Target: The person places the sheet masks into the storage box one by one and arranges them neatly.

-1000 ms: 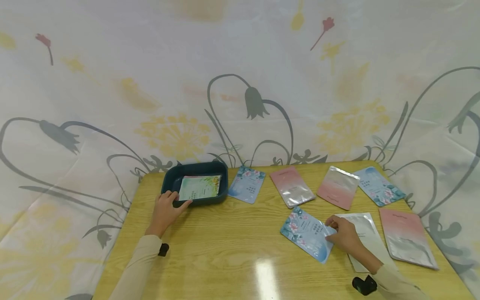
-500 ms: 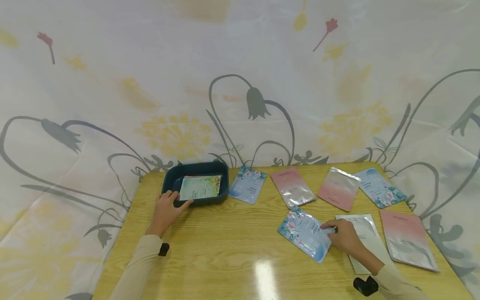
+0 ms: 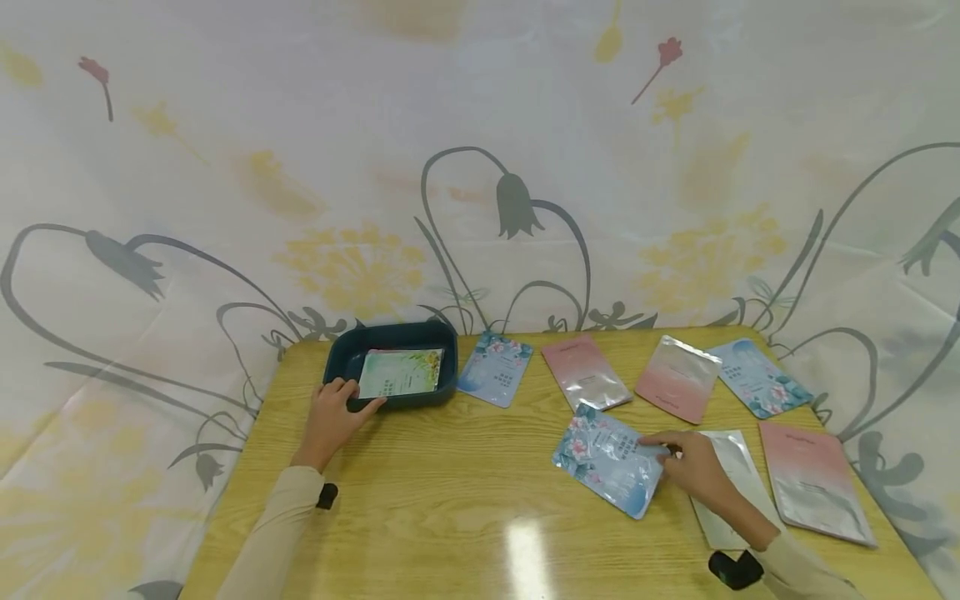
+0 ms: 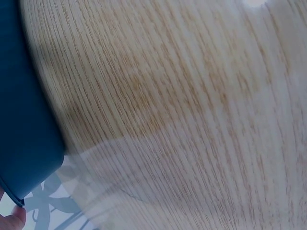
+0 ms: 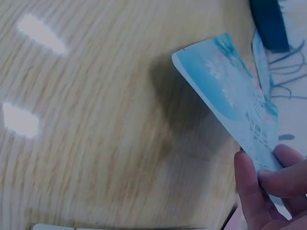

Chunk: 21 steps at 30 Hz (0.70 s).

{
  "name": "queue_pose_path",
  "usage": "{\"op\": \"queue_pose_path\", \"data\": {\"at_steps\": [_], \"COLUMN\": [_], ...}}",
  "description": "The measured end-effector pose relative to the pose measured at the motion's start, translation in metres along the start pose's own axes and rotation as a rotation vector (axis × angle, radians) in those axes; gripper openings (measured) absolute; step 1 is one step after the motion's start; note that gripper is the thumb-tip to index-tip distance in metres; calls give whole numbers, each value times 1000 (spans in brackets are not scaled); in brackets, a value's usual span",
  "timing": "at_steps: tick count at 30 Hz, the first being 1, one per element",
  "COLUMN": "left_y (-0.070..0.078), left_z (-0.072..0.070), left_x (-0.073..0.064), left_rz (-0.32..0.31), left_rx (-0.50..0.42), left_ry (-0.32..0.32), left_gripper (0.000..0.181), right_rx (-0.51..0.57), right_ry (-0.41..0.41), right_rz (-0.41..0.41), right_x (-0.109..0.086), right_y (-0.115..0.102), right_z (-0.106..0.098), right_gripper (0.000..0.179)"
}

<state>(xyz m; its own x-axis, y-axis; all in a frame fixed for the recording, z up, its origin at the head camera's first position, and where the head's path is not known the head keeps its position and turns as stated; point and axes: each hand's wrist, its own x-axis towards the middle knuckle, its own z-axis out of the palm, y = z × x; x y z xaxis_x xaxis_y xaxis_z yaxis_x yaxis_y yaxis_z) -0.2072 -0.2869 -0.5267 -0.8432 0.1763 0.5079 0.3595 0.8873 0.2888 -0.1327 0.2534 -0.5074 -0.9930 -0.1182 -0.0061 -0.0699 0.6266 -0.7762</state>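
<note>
My left hand (image 3: 330, 423) grips the near left corner of a dark teal plastic basin (image 3: 420, 402), fingers over its rim. In the left wrist view, only a fingertip (image 4: 14, 220) shows against the rim. Inside the basin lie flat packets, with a green floral sachet (image 3: 401, 372) on top. My right hand (image 3: 697, 471) pinches the right edge of a blue floral face mask sachet (image 3: 609, 460) between thumb and fingers. The right wrist view shows this sachet tilted above the table, its shadow beneath. A pale silver packet (image 3: 738, 479) lies partly hidden under the right forearm.
Along the back of the wooden table (image 3: 420, 508) lie a blue sachet (image 3: 495, 369), two pink and silver packets (image 3: 585, 372) and another blue sachet (image 3: 761, 377). A larger pink packet (image 3: 816, 479) lies at the right. A flower-printed curtain (image 3: 360, 167) hangs behind.
The blue sachet in my right hand has shifted slightly left and away from me. The right fingers have moved a little along its edge. My left hand stays on the basin.
</note>
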Motion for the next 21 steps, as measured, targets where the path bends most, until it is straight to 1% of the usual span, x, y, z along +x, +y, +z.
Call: {"op": "queue_pose_path", "data": {"at_steps": [2, 4, 7, 9, 14, 21], "left_y": [1, 2, 2, 2, 2, 1], "left_z": [-1, -2, -3, -2, -2, 0], "left_x": [0, 0, 0, -1, 0, 0], "left_rz": [1, 8, 6, 2, -1, 11], "left_rx": [1, 3, 5, 6, 6, 2], "left_ry": [0, 1, -7, -9, 4, 13], "left_gripper": [43, 43, 43, 43, 44, 44], "right_rx": [75, 179, 305, 367, 428, 497], "right_ry": [-35, -74, -105, -114, -107, -133], "right_rz": [50, 89, 106, 102, 105, 91], "right_x": [1, 3, 7, 9, 17, 32], "right_y": [-2, -4, -5, -8, -19, -37], "right_z": [-1, -2, -4, -5, -5, 1], "right_gripper": [36, 35, 33, 32, 30, 31]}}
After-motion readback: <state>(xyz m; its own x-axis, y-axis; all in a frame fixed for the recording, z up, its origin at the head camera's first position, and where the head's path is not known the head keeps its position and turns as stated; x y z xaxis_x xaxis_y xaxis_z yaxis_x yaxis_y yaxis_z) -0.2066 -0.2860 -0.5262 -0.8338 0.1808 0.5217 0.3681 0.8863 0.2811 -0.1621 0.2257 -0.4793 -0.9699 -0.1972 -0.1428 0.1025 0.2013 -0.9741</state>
